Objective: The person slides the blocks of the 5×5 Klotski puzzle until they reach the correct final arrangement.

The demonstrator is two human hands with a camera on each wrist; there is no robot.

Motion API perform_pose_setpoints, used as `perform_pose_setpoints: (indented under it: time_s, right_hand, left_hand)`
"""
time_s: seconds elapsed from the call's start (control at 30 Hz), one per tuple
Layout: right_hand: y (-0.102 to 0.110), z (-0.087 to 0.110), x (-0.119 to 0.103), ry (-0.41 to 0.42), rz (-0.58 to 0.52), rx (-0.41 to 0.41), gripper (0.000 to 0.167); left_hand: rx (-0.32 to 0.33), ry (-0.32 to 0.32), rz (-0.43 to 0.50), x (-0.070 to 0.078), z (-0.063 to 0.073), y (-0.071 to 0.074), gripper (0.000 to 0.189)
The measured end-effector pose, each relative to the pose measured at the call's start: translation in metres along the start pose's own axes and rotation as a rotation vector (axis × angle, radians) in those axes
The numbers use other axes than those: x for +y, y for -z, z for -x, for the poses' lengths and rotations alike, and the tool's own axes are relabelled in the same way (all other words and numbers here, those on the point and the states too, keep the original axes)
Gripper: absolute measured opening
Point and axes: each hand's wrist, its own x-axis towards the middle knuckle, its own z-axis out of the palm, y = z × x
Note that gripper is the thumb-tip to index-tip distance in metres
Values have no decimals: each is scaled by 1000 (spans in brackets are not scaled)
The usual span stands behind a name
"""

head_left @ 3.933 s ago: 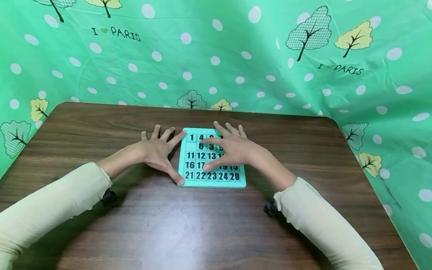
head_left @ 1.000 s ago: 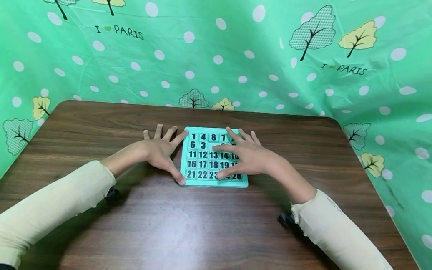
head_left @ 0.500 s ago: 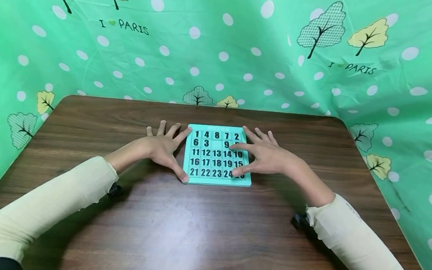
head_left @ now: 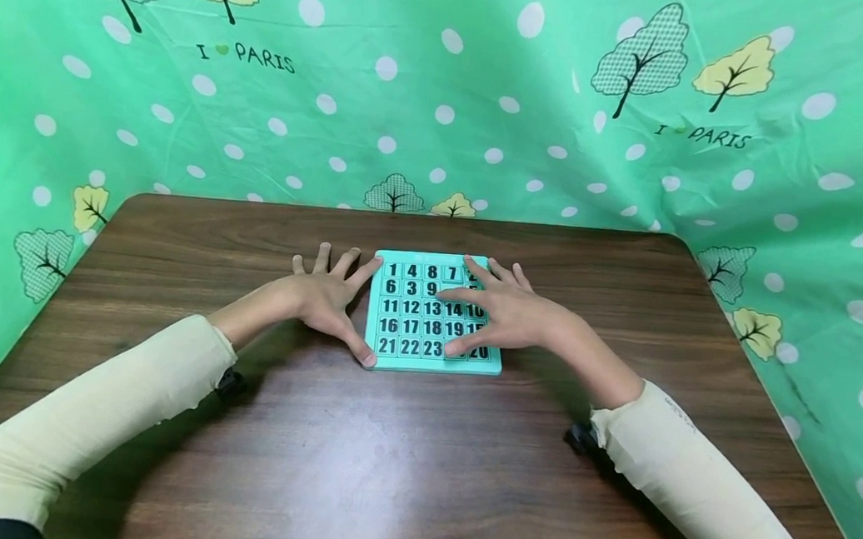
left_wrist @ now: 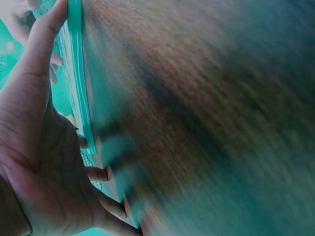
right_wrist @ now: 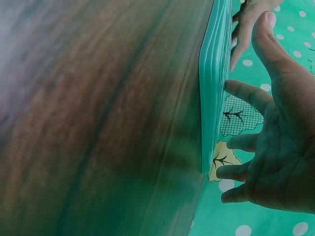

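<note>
A turquoise sliding number puzzle (head_left: 432, 365) lies flat on the table, its tiles in rows. My left hand (head_left: 322, 299) is spread along its left side. The thumb touches the lower left corner and the index finger the upper left corner. Over the right half of the puzzle is my right hand (head_left: 519, 313), with an extended index fingertip at the tile 9 (head_left: 431, 289) in the second row. That hand hides several tiles to its right. In the right wrist view, its index finger reaches the puzzle's face while the other fingers stay apart from it.
The brown wooden table (head_left: 358, 465) extends around the puzzle. Behind it and at both sides hangs a green curtain (head_left: 445, 78) with white dots and printed trees. Both forearms wear cream sleeves, and a dark wrist camera (head_left: 581, 437) sits below the right one.
Tiles 6 and 3 moved left between the oldest frame and one second ago. Over the last half second, tile 9 slid left into the gap beside 3, and my right hand moved left with it.
</note>
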Motion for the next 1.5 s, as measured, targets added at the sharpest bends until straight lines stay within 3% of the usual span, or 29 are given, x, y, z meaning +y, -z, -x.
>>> perform_pose_setpoints:
  time_s: [0.2,0.67,0.83,1.2,1.5]
  right_hand:
    - [-1,0,3,4,3,11,90]
    - [6,25,32,-34,-52,58,84]
    - [5,20,33,-41,-46,50,88]
    - [8,-10,26,-53,-8,28,90]
    - [8,1,22,-21,-21,12,85]
  left_hand:
    - [3,-1,2,-1,2,-1,170]
    - [-3,3,2,-3,0,-3,170]
    - [-5,3,4,-4,1,-4,171]
    - [-10,1,24,-4,1,-3,170]
    - [-14,3,8,-2,1,0,168]
